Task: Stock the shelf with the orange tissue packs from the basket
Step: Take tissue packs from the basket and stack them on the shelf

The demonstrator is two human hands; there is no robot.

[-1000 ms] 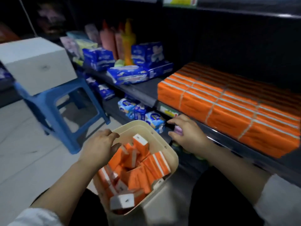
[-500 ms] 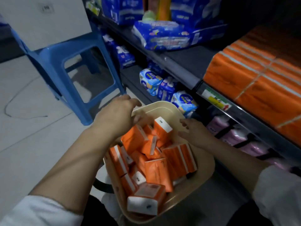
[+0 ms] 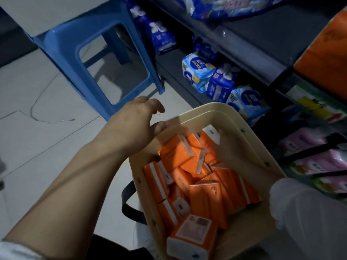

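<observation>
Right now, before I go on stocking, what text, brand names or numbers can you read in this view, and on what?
Nothing in this view can be read as text.
Printed label on the nearest orange tissue pack: too blurred.
Blue-and-white packs on the lower shelf: characters blurred.
Shelf-edge tag: blurred.
Pink packs: any print is too dim to read.

Outstretched left hand, fingers loosely spread, right hand blurred, grip unclear.
</observation>
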